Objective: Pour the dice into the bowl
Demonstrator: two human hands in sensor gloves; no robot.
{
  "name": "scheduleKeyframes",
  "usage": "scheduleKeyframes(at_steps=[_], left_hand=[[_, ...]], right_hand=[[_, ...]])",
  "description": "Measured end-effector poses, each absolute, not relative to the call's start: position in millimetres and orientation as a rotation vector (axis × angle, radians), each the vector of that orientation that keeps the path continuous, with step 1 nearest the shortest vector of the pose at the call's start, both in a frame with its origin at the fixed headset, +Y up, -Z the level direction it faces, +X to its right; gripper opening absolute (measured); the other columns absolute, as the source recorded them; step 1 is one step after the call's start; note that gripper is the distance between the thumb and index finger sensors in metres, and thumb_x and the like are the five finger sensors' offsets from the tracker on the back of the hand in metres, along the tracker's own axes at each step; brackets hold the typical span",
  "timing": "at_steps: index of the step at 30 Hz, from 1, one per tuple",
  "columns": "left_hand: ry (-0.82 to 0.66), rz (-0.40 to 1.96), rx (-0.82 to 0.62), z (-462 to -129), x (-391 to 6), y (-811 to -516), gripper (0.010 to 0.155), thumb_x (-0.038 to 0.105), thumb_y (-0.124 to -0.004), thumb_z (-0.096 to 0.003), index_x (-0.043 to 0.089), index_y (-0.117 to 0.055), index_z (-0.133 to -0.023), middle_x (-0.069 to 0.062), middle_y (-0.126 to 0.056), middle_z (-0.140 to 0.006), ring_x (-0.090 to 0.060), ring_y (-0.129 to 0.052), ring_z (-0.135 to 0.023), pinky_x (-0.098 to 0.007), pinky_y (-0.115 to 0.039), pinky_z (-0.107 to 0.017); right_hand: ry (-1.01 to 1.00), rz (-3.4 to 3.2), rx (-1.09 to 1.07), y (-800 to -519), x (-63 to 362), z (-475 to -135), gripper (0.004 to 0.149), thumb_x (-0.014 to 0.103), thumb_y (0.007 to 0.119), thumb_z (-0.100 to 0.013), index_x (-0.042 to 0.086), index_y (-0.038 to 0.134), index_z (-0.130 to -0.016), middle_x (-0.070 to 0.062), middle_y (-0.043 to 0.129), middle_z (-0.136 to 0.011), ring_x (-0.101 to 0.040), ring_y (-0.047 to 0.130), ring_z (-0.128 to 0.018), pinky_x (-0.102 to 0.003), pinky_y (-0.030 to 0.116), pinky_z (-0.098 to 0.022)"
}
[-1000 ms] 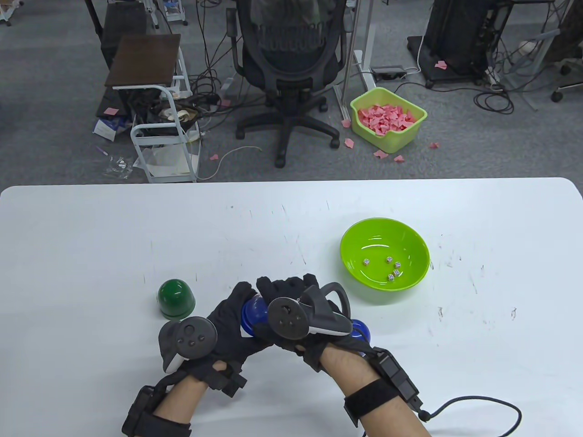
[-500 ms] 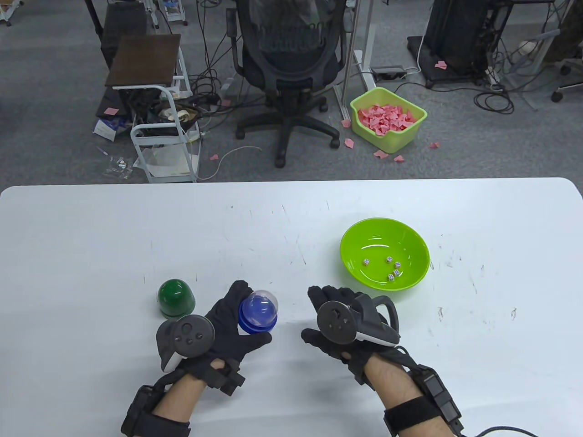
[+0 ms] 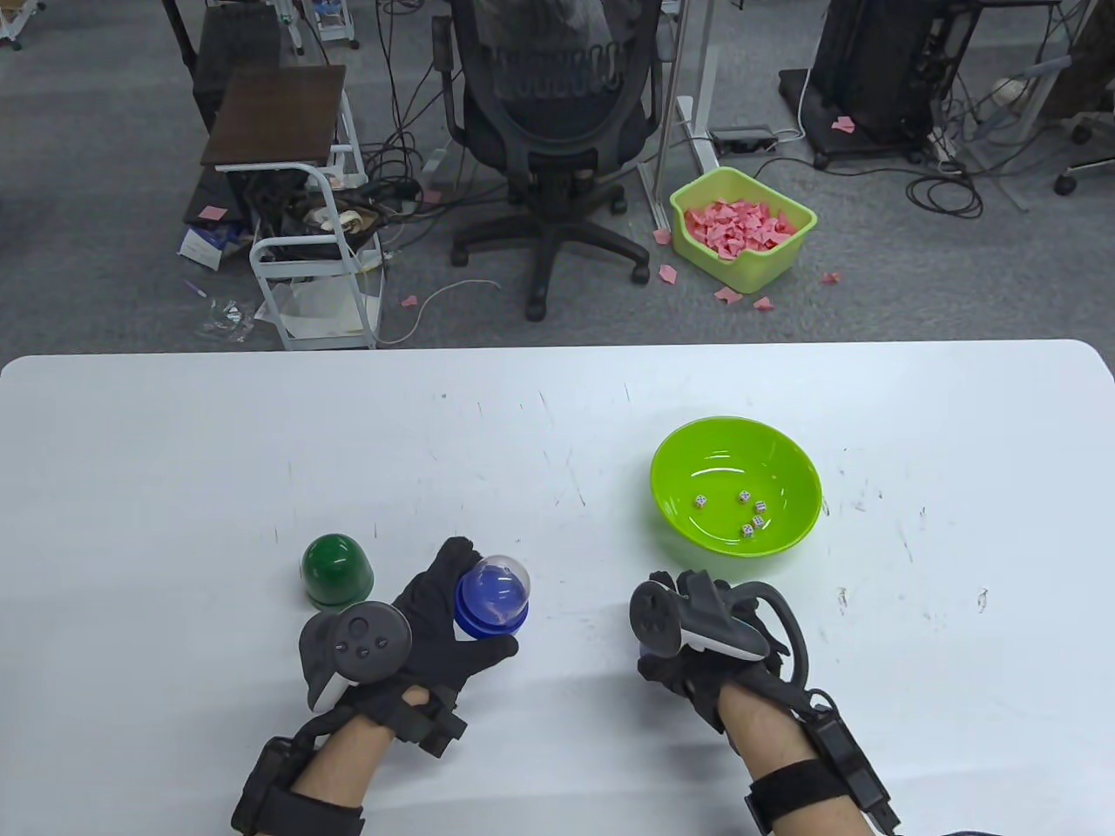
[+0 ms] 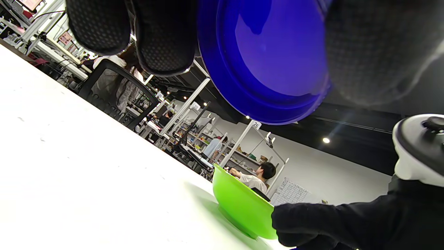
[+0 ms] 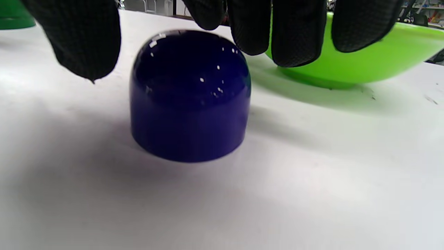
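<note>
The white table carries all items. The green bowl stands just beyond the right hand and well to the right of the left hand; several dice lie on its floor (five are countable in the table view). The left hand grips a blue dice cup base with a clear dome, fingers wrapped behind it and thumb below; in the left wrist view the blue underside is held clear of the table surface between the fingers. The green dome cup stands on the table just left of that hand, apart from it. The dark blue cover sits mouth-down on the table directly under the right hand; the right fingers are spread around its top, and contact cannot be determined.
</note>
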State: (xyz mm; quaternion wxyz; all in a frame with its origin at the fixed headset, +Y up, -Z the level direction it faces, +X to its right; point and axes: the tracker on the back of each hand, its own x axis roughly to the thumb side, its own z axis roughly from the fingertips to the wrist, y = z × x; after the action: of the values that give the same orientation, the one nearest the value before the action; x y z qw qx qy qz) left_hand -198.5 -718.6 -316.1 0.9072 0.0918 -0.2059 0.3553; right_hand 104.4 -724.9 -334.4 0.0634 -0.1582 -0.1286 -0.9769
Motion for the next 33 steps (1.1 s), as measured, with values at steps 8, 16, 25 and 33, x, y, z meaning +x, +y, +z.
scheduleKeyframes(at_steps=[8, 16, 25, 33], left_hand=[[-0.425, 0.735, 0.189, -316, -199, -718, 0.11, 0.063, -0.094, -0.0288, 0.02, -0.03, -0.107, -0.009, -0.064, -0.107, -0.031, -0.084, -0.086, -0.056, -0.073, -0.068], [-0.427, 0.737, 0.187, -317, -199, -718, 0.11, 0.063, -0.095, -0.0288, 0.02, -0.029, -0.107, -0.009, -0.064, -0.107, -0.031, -0.084, -0.087, -0.056, -0.073, -0.068], [-0.433, 0.725, 0.177, -317, -198, -719, 0.11, 0.063, -0.095, -0.029, 0.021, -0.029, -0.107, -0.009, -0.064, -0.107, -0.031, -0.083, -0.087, -0.056, -0.073, -0.068], [-0.437, 0.711, 0.165, -316, -196, -720, 0.11, 0.063, -0.095, -0.0288, 0.02, -0.029, -0.107, -0.009, -0.064, -0.107, -0.031, -0.083, -0.087, -0.056, -0.072, -0.068]], right_hand=[[-0.417, -2.912, -0.469, -740, 103, -336, 0.093, 0.051, 0.084, -0.047, 0.0, 0.041, -0.112, -0.032, 0.064, -0.11, -0.059, 0.074, -0.087, -0.075, 0.064, -0.061], [-0.359, -2.942, -0.504, -732, 100, -335, 0.092, 0.051, 0.084, -0.047, -0.001, 0.044, -0.111, -0.033, 0.068, -0.107, -0.057, 0.077, -0.084, -0.075, 0.064, -0.062], [-0.098, -3.057, -0.652, -683, 86, -329, 0.09, 0.054, 0.08, -0.048, -0.003, 0.046, -0.11, -0.036, 0.074, -0.101, -0.055, 0.083, -0.076, -0.074, 0.066, -0.06], [0.152, -3.19, -0.84, -632, 70, -322, 0.089, 0.056, 0.077, -0.049, -0.004, 0.049, -0.109, -0.036, 0.078, -0.096, -0.054, 0.088, -0.069, -0.073, 0.069, -0.058]])
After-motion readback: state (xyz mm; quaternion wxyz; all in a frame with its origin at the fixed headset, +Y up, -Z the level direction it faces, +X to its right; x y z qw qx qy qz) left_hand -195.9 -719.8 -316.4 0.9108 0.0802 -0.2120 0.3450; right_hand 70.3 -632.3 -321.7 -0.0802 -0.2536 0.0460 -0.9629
